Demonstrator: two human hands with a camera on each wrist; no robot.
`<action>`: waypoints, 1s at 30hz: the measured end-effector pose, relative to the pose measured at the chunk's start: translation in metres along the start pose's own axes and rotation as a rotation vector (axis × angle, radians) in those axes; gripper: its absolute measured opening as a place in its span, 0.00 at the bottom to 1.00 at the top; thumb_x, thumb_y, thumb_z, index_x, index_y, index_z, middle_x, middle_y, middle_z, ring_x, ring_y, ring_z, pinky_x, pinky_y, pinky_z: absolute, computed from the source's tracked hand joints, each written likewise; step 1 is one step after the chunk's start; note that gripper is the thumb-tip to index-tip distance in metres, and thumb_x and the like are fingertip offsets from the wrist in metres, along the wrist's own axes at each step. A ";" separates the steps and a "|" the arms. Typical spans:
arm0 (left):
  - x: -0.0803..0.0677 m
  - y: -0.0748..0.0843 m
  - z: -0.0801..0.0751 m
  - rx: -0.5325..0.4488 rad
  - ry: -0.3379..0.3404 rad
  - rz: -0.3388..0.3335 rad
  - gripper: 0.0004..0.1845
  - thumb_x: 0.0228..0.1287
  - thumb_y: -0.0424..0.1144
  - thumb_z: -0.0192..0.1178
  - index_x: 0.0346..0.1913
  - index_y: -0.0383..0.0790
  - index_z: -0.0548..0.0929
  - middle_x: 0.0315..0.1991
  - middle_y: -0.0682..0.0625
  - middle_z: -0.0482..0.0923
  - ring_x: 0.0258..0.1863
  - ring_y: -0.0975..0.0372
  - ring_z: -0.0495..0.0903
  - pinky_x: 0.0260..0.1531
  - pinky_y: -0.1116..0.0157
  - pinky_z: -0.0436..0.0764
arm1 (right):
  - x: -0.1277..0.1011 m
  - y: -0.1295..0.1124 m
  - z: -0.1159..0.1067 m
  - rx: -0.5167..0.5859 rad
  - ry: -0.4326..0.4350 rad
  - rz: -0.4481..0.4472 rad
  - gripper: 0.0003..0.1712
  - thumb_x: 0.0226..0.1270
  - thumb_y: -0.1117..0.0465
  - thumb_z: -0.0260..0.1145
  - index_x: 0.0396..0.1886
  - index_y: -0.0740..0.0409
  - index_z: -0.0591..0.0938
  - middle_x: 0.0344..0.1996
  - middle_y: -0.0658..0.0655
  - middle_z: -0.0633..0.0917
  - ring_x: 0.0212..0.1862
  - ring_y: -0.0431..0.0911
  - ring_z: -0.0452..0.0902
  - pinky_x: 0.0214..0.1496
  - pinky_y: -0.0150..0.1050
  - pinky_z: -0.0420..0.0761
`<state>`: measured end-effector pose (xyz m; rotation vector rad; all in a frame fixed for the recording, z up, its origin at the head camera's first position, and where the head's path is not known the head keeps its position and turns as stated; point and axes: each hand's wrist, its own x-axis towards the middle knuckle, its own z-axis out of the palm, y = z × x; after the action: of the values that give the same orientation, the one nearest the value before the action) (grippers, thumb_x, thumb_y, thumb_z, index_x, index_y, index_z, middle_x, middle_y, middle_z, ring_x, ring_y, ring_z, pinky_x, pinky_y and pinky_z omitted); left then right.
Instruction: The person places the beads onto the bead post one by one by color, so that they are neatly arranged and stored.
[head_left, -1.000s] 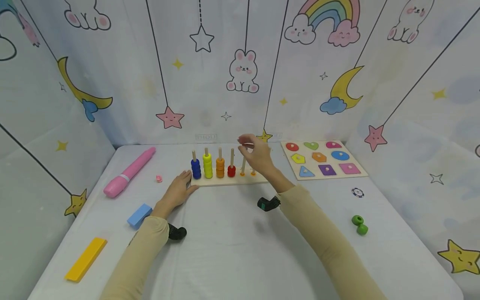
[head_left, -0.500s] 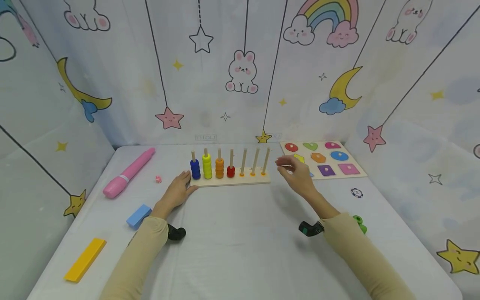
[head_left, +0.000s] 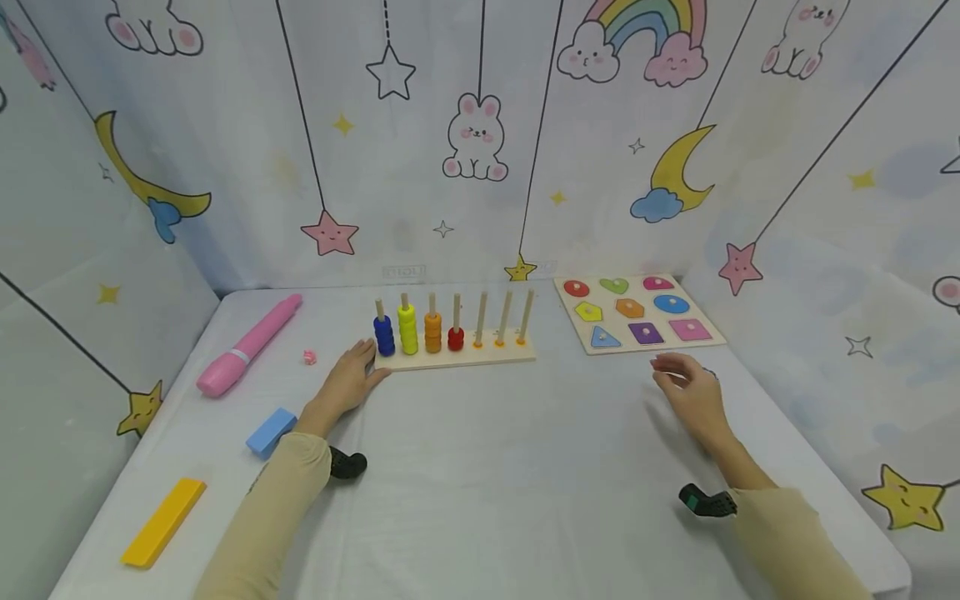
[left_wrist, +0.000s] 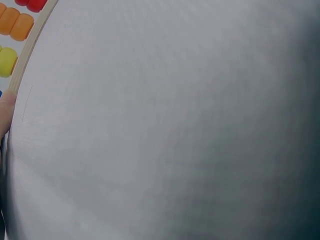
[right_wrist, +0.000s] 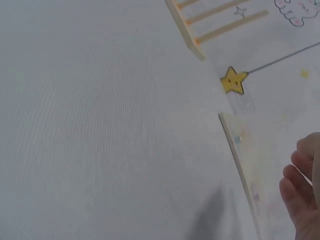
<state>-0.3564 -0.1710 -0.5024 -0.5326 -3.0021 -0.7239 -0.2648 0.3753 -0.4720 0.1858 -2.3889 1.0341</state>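
Observation:
A wooden peg board [head_left: 480, 356] stands near the back of the table. Blue rings [head_left: 384, 337], yellow rings [head_left: 407, 329], orange rings [head_left: 432, 333] and red rings [head_left: 456, 339] sit on its left pegs; the three right pegs are bare of stacked rings. My left hand [head_left: 345, 385] rests at the board's left end, fingers extended, with the thumb [left_wrist: 6, 107] touching the front edge. My right hand [head_left: 692, 400] is raised over the table in front of the shape puzzle [head_left: 641, 312], fingers loosely bent, with nothing seen between them.
On the left lie a pink pen-shaped toy [head_left: 247, 348], a small pink piece [head_left: 310, 357], a blue block [head_left: 271, 432] and a yellow block [head_left: 163, 523]. A patterned cloth backdrop [head_left: 420, 167] borders the table. My right hand and arm cover the right-side spot.
My right hand has moved right and toward me, from above the peg board to in front of the shape puzzle. It now hides the chip and green beads. My left hand stays put.

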 end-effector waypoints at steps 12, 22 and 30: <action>0.000 -0.003 0.001 0.009 0.009 0.001 0.36 0.70 0.50 0.52 0.67 0.21 0.59 0.70 0.32 0.53 0.70 0.43 0.48 0.69 0.47 0.47 | -0.035 0.032 -0.040 -0.202 -0.078 0.254 0.23 0.65 0.56 0.64 0.55 0.65 0.74 0.48 0.65 0.81 0.50 0.56 0.75 0.42 0.14 0.71; 0.000 0.000 0.002 0.011 0.002 -0.009 0.36 0.70 0.50 0.52 0.67 0.23 0.59 0.70 0.33 0.53 0.70 0.43 0.49 0.69 0.48 0.48 | -0.045 0.035 -0.040 -0.257 -0.107 0.181 0.17 0.62 0.64 0.66 0.49 0.66 0.78 0.39 0.63 0.85 0.38 0.31 0.75 0.38 0.12 0.70; 0.001 -0.002 0.002 0.016 0.009 -0.005 0.36 0.70 0.50 0.52 0.67 0.22 0.59 0.70 0.33 0.54 0.70 0.43 0.49 0.69 0.48 0.48 | -0.053 0.022 -0.048 -0.323 -0.140 0.129 0.16 0.57 0.65 0.70 0.44 0.66 0.80 0.37 0.63 0.85 0.40 0.56 0.79 0.36 0.15 0.71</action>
<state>-0.3579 -0.1717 -0.5051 -0.5199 -2.9995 -0.6995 -0.2068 0.4204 -0.4864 -0.0132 -2.6848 0.6942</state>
